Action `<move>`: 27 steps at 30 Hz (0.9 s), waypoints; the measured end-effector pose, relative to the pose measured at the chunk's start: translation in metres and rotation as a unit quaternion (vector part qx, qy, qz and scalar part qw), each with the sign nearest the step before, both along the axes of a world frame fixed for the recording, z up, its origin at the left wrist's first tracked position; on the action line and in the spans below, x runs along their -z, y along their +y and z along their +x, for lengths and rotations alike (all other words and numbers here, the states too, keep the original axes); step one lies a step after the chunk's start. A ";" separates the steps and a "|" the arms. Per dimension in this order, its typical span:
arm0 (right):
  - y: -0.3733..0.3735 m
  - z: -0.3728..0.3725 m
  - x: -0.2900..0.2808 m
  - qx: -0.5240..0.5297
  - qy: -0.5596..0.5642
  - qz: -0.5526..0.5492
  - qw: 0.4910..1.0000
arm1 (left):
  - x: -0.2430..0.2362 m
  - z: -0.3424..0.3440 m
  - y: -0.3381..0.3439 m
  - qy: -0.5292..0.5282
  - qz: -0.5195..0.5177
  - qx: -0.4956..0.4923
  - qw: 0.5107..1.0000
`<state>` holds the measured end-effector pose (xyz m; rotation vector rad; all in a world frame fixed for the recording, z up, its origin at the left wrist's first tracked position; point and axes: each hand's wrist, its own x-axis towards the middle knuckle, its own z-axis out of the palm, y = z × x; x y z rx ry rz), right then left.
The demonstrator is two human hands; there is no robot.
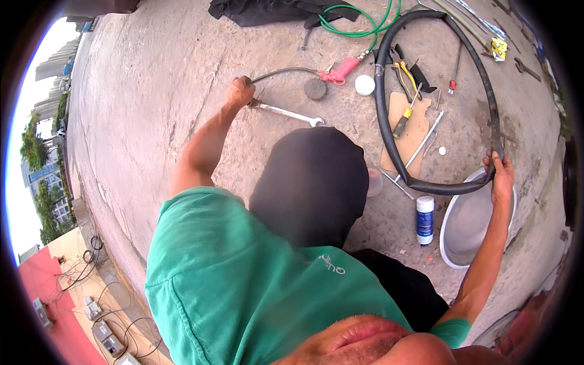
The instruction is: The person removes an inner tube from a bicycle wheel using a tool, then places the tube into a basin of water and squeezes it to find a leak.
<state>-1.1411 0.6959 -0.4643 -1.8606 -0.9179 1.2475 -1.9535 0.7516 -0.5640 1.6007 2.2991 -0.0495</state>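
My left hand point(242, 91) is closed at the end of a thin black hose point(286, 71) that runs to a red air gun point(342, 71) on the ground. A combination wrench point(289, 114) lies just below that hand, one end close to its fingers. At the right, my right hand point(500, 167) grips the lower right side of a black inner tube point(381, 109), which forms a big loop. Inside the loop's outline lie yellow-handled pliers point(404, 78), a screwdriver point(404, 118) and a metal rod point(426, 141) by a piece of cardboard point(395, 146).
A large pale basin point(465, 222) stands under my right forearm, beside a white and blue canister point(424, 220). A green air hose point(347, 30) coils near a black cloth point(261, 11). A round white lid point(365, 85) and a dark toothed disc point(316, 89) lie near the air gun.
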 end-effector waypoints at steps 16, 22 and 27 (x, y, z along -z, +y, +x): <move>0.013 -0.061 -0.024 0.050 0.137 -0.112 0.983 | 0.046 -0.045 0.028 -0.307 -0.016 -0.388 0.869; 0.001 -0.078 -0.047 0.019 0.110 -0.090 0.990 | 0.065 -0.062 0.053 -0.210 -0.085 -0.349 0.909; 0.003 -0.068 -0.057 0.007 0.075 -0.074 0.994 | 0.032 0.006 0.021 -0.366 0.032 -0.345 0.863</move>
